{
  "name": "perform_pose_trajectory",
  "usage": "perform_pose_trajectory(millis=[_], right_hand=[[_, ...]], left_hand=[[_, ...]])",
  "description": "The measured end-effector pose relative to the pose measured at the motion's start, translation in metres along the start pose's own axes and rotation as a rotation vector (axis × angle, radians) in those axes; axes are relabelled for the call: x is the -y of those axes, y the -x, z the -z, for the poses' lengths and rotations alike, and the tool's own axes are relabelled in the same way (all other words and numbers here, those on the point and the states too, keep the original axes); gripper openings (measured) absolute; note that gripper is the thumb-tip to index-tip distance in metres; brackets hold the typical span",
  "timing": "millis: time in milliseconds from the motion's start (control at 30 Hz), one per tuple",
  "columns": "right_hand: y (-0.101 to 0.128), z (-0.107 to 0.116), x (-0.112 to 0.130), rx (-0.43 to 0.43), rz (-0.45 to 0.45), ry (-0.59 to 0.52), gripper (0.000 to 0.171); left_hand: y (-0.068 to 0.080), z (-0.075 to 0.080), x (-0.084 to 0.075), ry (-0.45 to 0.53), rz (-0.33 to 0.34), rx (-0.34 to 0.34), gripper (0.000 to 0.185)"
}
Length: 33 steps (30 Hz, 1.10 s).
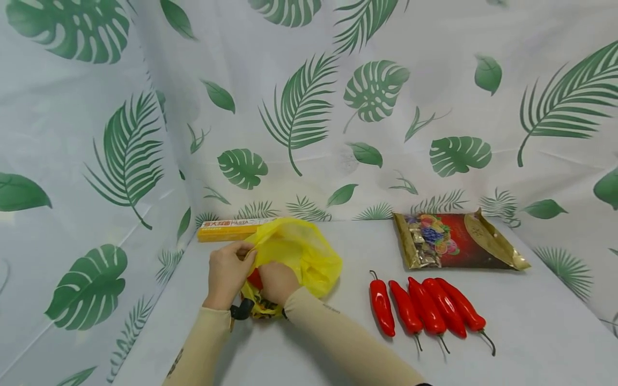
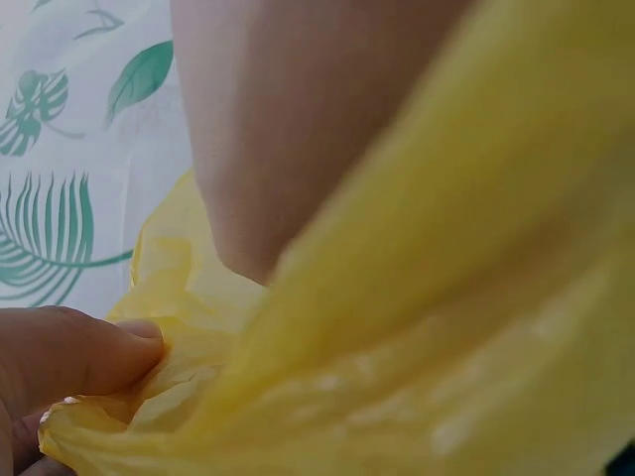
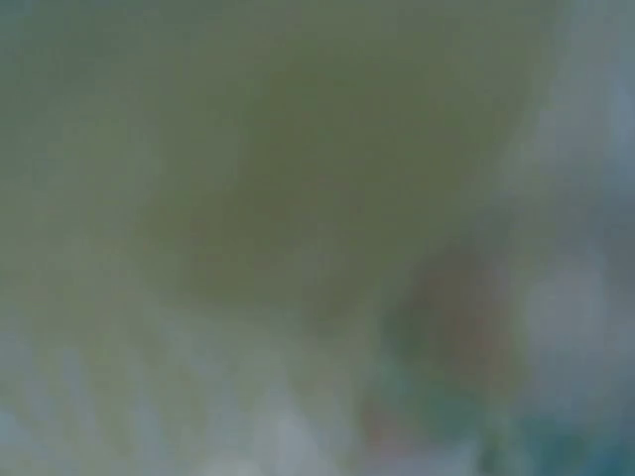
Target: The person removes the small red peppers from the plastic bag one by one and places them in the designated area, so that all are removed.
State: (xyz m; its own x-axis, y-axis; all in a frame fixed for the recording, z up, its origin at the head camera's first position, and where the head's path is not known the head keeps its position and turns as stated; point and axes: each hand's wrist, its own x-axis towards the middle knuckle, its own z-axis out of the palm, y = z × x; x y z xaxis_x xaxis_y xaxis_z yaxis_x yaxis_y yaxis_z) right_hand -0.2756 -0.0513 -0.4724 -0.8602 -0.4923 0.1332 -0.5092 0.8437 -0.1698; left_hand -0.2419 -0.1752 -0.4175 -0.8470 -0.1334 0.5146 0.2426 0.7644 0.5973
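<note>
A thin yellow plastic bag (image 1: 321, 268) stands with its mouth gathered up on the white table. My left hand (image 1: 229, 273) pinches the bag's rim between thumb and fingers; in the left wrist view the thumb (image 2: 94, 352) presses on the crumpled yellow film. My right hand (image 1: 277, 284) reaches into the bag's mouth, its fingers mostly hidden. Just left of it, a smooth red thing (image 1: 255, 279) shows at its fingers; whether they grip it I cannot tell. The right wrist view is a dim yellowish blur.
Several red chili peppers (image 1: 427, 308) with green stems lie side by side to the right. Behind them is a gold and red snack bag (image 1: 458, 241). A yellow pasta box (image 1: 224, 231) lies at the back left, partly behind the yellow bag. A leaf-printed cloth (image 1: 309, 107) encloses the table's back and side.
</note>
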Motion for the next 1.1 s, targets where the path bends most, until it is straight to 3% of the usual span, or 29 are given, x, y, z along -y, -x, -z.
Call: perform_pose_trajectory(millis=[133, 367, 667, 867, 1100], right_hand=[[0.001, 0.001, -0.003, -0.009, -0.010, -0.084, 0.022], [0.005, 0.014, -0.014, 0.005, -0.117, -0.334, 0.026], [0.013, 0.034, -0.022, -0.029, -0.177, -0.507, 0.034], [0.023, 0.043, -0.030, -0.037, -0.187, -0.548, 0.037], [0.035, 0.053, -0.038, -0.047, -0.197, -0.506, 0.039]], left_hand=[[0.001, 0.001, 0.001, -0.020, -0.013, -0.004, 0.010], [0.002, -0.002, 0.001, -0.026, -0.019, 0.002, 0.010], [0.000, -0.006, 0.000, -0.017, -0.010, 0.018, 0.013], [0.000, -0.005, 0.002, -0.038, -0.005, -0.002, 0.011], [-0.003, -0.006, 0.003, -0.033, -0.014, 0.001, 0.012]])
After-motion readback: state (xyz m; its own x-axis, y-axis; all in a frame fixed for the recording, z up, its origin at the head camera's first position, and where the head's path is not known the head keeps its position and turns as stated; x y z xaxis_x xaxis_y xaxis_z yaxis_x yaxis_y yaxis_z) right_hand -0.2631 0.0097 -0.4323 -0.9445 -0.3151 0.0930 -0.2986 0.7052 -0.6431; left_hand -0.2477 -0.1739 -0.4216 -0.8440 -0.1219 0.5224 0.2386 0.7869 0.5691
